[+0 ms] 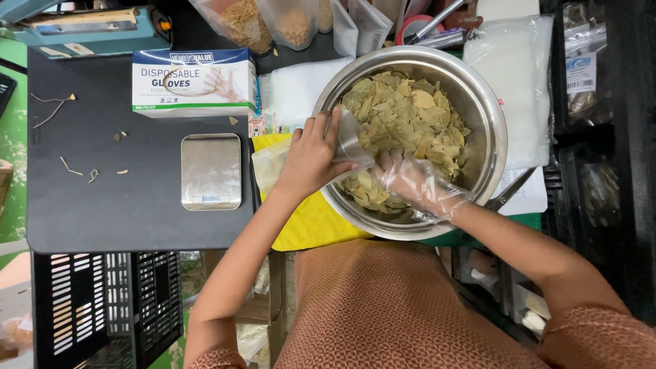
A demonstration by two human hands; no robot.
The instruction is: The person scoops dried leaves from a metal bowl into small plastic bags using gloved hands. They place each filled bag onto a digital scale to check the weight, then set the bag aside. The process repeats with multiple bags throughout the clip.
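Note:
A large steel bowl (pixel 493 130) holds a heap of dried green-yellow leaves (pixel 410 116). My left hand (pixel 313 156) grips a clear plastic pouch (pixel 352 140) at the bowl's left rim, its open mouth tipped toward the leaves. My right hand (pixel 410 181), covered by a loose transparent disposable glove, is down among the leaves at the near side of the bowl, right beside the pouch mouth. Whether the gloved fingers hold leaves is hidden by the glove's glare.
A small steel kitchen scale (pixel 210 171) sits on a black mat (pixel 102 198), with a box of disposable gloves (pixel 195 80) behind it. A yellow cloth (pixel 311 222) lies under the bowl. Filled clear bags (pixel 273 24) stand at the back, a black crate (pixel 102 307) at lower left.

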